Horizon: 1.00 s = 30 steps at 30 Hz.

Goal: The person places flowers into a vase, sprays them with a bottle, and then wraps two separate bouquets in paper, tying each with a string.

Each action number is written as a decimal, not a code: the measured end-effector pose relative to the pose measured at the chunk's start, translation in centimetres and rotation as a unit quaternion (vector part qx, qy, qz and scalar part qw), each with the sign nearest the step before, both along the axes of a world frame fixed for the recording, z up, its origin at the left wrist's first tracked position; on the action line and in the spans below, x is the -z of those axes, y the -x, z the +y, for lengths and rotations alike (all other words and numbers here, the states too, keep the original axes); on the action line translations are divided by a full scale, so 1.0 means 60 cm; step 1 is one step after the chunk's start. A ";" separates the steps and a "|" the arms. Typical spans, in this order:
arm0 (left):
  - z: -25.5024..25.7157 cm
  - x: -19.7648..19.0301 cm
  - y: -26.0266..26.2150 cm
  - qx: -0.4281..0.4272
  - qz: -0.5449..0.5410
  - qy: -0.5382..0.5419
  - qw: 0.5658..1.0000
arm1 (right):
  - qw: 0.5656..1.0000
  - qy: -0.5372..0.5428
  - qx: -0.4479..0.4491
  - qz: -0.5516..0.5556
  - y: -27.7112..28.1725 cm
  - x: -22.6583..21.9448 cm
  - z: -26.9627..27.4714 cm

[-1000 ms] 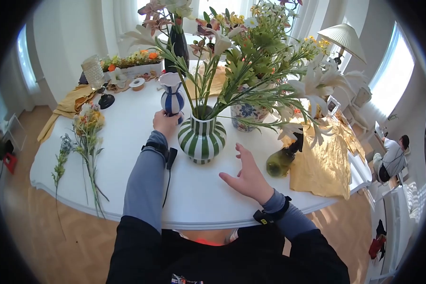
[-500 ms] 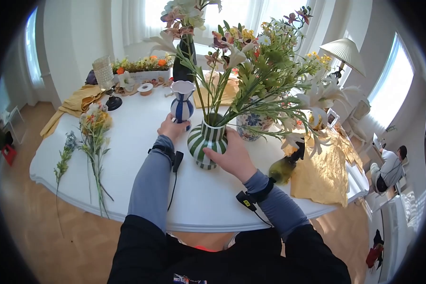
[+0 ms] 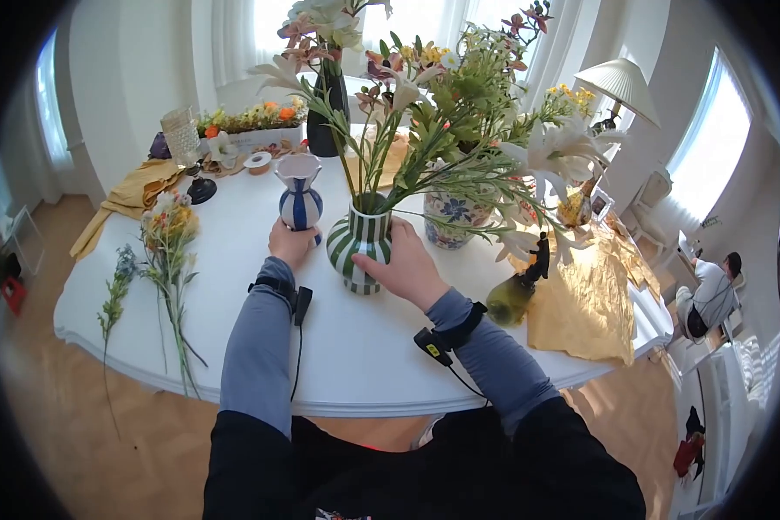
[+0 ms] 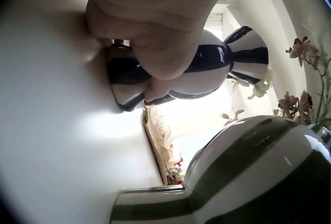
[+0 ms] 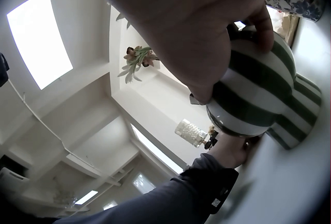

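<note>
In the head view my left hand point(image 3: 292, 243) grips the lower part of a blue-and-white striped vase point(image 3: 300, 206), which stands upright with a ruffled mouth. The left wrist view shows fingers wrapped about its narrow waist, just above the foot point(image 4: 126, 76). Just to the right is a green-and-white striped vase point(image 3: 345, 245) holding tall lily stems point(image 3: 368, 169). My right hand point(image 3: 409, 267) holds its right side, thumb across the front. In the right wrist view, fingers curve over the round body point(image 5: 253, 87); some fingertips are hidden behind it.
Loose flower stems point(image 3: 169, 251) lie on the white table point(image 3: 243, 364) at left. A floral pot point(image 3: 449, 217) stands behind the green vase; an olive-green glass vase point(image 3: 510, 301) and gold cloth point(image 3: 585, 303) are right. A dark vase point(image 3: 325, 121) and ribbon spool point(image 3: 257, 163) are farther back.
My right hand has moved left from beside the green striped vase and taken hold of it. The blue striped vase, in my left hand, has shifted left, the green one slightly left too.
</note>
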<state>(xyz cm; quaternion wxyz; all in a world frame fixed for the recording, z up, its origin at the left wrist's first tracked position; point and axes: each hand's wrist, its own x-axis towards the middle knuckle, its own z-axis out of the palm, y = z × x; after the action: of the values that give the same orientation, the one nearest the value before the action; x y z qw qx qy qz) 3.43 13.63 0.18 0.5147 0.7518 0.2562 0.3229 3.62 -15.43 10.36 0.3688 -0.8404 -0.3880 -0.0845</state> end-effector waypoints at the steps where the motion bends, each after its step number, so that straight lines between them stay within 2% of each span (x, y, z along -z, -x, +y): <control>1: 0.010 0.004 0.017 0.010 -0.011 -0.002 1.000 | 1.000 0.001 -0.002 -0.017 -0.003 0.001 0.006; 4: 0.046 0.012 0.073 0.003 -0.018 0.012 1.000 | 1.000 0.005 -0.010 -0.029 -0.010 0.002 0.028; 8: 0.058 -0.008 0.159 -0.040 0.010 -0.029 0.999 | 0.999 -0.002 -0.015 -0.034 -0.020 0.005 0.081; 10: 0.058 -0.009 0.193 -0.049 0.014 -0.040 0.998 | 1.000 0.028 -0.008 -0.007 -0.020 0.000 0.112; 12: 0.052 -0.015 0.225 -0.062 0.017 -0.049 0.997 | 0.999 0.029 -0.008 -0.030 -0.026 0.004 0.145; 14: 0.047 -0.018 0.251 -0.025 0.017 -0.076 0.997 | 0.999 0.032 -0.007 -0.030 -0.030 0.007 0.179; 16: 0.039 -0.019 0.264 -0.032 0.022 -0.073 0.997 | 0.999 0.038 -0.012 -0.016 -0.035 0.005 0.211; 22: 0.020 -0.014 0.272 0.030 -0.067 -0.044 0.996 | 0.994 0.090 -0.056 -0.003 -0.054 -0.005 0.300; 24: 0.027 -0.011 0.270 0.028 -0.031 -0.023 0.999 | 0.994 0.079 -0.070 -0.022 -0.075 0.011 0.335; 28: 0.026 -0.017 0.273 0.027 -0.035 -0.029 0.999 | 0.993 0.064 -0.104 -0.007 -0.112 0.027 0.388; 30: 0.032 -0.014 0.270 0.037 -0.042 -0.048 0.997 | 0.991 0.019 -0.131 -0.029 -0.128 0.036 0.413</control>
<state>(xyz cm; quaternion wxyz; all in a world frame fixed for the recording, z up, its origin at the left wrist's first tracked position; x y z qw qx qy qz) -12.74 15.55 1.03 0.5002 0.7703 0.1904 0.3467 11.30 9.34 8.18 0.3489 -0.7863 -0.5072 -0.0526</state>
